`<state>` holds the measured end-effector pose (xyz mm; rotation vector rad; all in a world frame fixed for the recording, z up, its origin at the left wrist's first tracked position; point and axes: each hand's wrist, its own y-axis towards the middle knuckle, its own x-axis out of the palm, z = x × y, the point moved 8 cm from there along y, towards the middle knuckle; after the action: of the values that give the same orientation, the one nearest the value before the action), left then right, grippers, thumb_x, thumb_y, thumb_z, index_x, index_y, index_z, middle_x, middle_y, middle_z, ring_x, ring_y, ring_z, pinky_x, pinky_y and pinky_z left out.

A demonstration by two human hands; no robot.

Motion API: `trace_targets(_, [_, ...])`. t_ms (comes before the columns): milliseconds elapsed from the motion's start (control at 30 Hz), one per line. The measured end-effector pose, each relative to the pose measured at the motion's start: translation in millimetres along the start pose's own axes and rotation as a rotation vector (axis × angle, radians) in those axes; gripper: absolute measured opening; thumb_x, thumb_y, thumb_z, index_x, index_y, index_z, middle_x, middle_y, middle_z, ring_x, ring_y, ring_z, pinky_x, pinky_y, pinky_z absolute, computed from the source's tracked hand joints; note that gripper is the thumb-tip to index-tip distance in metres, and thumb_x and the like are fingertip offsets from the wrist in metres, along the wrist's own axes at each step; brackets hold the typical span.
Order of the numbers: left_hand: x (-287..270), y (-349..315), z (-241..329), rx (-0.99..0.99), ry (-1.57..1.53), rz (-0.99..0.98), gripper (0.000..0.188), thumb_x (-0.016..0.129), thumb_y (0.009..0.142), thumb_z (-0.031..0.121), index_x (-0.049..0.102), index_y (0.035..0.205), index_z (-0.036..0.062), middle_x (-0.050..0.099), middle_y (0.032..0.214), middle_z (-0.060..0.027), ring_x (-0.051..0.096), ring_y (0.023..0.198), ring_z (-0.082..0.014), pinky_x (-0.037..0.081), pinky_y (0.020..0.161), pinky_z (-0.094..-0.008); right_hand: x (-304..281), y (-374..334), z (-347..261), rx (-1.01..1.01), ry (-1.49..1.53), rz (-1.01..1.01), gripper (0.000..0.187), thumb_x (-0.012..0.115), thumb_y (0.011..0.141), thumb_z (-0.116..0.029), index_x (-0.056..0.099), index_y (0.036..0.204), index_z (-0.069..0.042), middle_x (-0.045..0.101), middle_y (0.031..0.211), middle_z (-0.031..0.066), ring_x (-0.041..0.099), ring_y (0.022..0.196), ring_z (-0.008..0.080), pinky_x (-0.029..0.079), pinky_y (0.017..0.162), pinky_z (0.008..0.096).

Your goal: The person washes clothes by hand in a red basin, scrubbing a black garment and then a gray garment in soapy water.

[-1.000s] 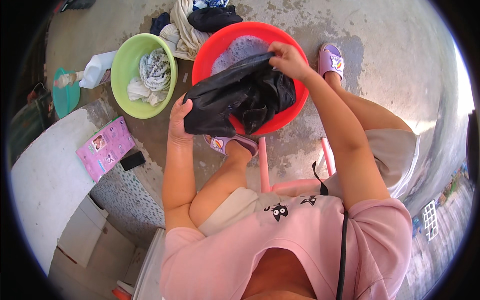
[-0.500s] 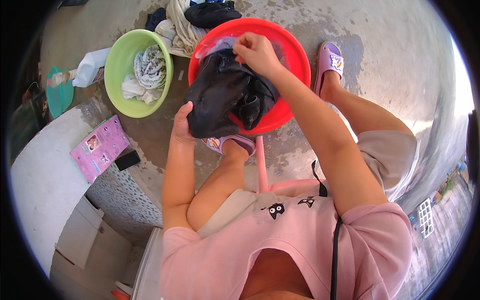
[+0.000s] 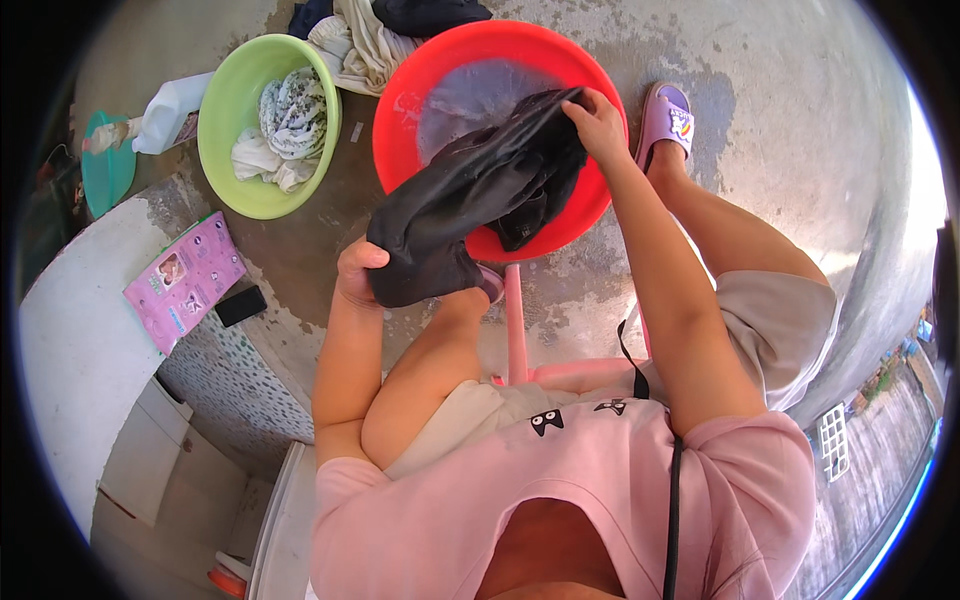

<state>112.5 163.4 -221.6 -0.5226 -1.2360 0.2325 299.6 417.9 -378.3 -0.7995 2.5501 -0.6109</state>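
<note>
A wet black garment (image 3: 455, 200) is stretched between my two hands above a red basin (image 3: 398, 120). My left hand (image 3: 360, 268) grips its lower left end, outside the basin's near rim. At the basin's right side, my right hand (image 3: 598, 122) pinches the upper right end of the cloth. Folds of the garment hang down into the basin between them. Cloudy, sudsy water (image 3: 470, 90) shows in the far part of the basin. Which part of the garment each hand holds, I cannot tell.
Left of the basin stands a light green basin (image 3: 222, 150) with patterned cloth (image 3: 295, 115) and white cloth. Beyond lie cream cloth (image 3: 360, 50) and dark cloth (image 3: 430, 15). A white jug (image 3: 172, 112), pink packet (image 3: 188, 282) and black phone (image 3: 240, 306) are farther left.
My right hand has moved right and slightly down, drawing the garment's upper end across to the basin's right side. My left hand has come slightly nearer. More sudsy water is now visible.
</note>
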Motion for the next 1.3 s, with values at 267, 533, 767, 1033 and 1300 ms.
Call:
trace_targets(267, [-10, 5, 6, 0.060, -0.031, 0.061, 0.076, 0.059, 0.065, 0.015, 0.040, 0.135, -0.0077, 0.054, 0.129, -0.0205, 0.054, 0.116, -0.0314, 0.041, 0.104, -0.0402, 79, -38, -2, 0.007, -0.159, -0.201, 0.039, 0.069, 0.084, -0.033, 0.067, 0.098, 0.003, 0.069, 0.087, 0.0154, 0.065, 0.082, 0.0206, 0.050, 0.071, 0.0302])
trace_targets(533, [-17, 0, 31, 0.127, 0.047, 0.049, 0.074, 0.056, 0.069, 0.021, 0.041, 0.134, -0.0098, 0.052, 0.131, -0.0240, 0.053, 0.119, -0.0347, 0.039, 0.106, -0.0434, 55, -91, -81, 0.158, 0.334, -0.513, 0.028, 0.070, 0.080, -0.017, 0.068, 0.098, 0.004, 0.066, 0.080, 0.0054, 0.061, 0.072, 0.0134, 0.049, 0.071, 0.0268])
trace_targets(767, [-66, 6, 37, 0.148, 0.071, 0.135, 0.044, 0.051, 0.079, 0.008, 0.055, 0.118, -0.0114, 0.062, 0.116, -0.0201, 0.062, 0.105, -0.0282, 0.047, 0.096, -0.0376, -17, -109, -127, 0.046, 0.699, -0.249, 0.025, 0.061, 0.087, -0.005, 0.061, 0.111, 0.002, 0.067, 0.101, 0.0073, 0.063, 0.090, 0.0130, 0.050, 0.083, 0.0266])
trace_targets(1033, [-57, 14, 31, 0.269, 0.273, 0.139, 0.026, 0.063, 0.075, 0.000, 0.066, 0.101, -0.0065, 0.069, 0.095, -0.0116, 0.066, 0.086, -0.0167, 0.051, 0.084, -0.0305, -28, -113, -131, -0.166, -0.167, 0.056, 0.054, 0.078, 0.078, -0.020, 0.049, 0.118, 0.002, 0.066, 0.100, 0.0135, 0.064, 0.090, 0.0190, 0.050, 0.078, 0.0275])
trace_targets(1300, [-55, 16, 40, 0.309, 0.737, 0.229, 0.047, 0.075, 0.072, 0.008, 0.060, 0.116, 0.0014, 0.066, 0.109, -0.0099, 0.063, 0.095, -0.0149, 0.050, 0.086, -0.0325, 11, -142, -145, -0.295, -0.883, -0.204, 0.045, 0.083, 0.059, -0.013, 0.062, 0.098, -0.004, 0.057, 0.088, 0.0130, 0.059, 0.085, 0.0310, 0.048, 0.076, 0.0406])
